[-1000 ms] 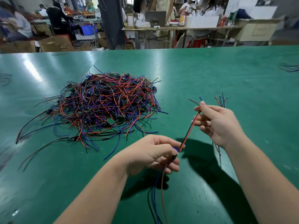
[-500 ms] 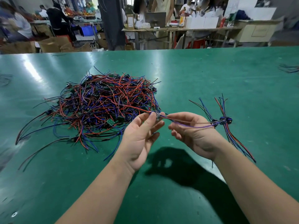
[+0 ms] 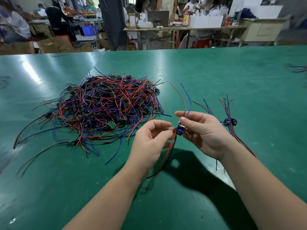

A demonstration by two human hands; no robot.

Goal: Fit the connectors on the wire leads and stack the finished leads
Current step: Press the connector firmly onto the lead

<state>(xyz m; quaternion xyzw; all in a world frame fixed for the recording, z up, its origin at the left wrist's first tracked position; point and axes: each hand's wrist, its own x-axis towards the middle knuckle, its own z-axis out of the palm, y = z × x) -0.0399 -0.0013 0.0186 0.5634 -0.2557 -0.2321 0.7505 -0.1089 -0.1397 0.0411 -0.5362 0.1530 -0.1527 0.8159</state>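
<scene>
My right hand (image 3: 201, 131) pinches a small blue and black connector (image 3: 179, 130) between thumb and fingers. A red and a blue lead (image 3: 184, 98) rise from it. A red and a black wire (image 3: 167, 156) hang below it. My left hand (image 3: 150, 140) sits just left of the connector, fingers curled, fingertips at the hanging wires; whether it grips them I cannot tell. A big tangled pile of red, blue and black leads (image 3: 106, 110) lies to the left on the green table (image 3: 216, 72). A small stack of finished leads (image 3: 230, 122) lies to the right.
A few loose wires (image 3: 297, 68) lie at the table's far right edge, and more at the far left edge. Beyond the table are other workbenches, cardboard boxes and several people.
A second ago I held one lead stretched between both hands, then laid it on the right stack. Now I hold a fresh lead with its connector, lifted from the pile's edge.
</scene>
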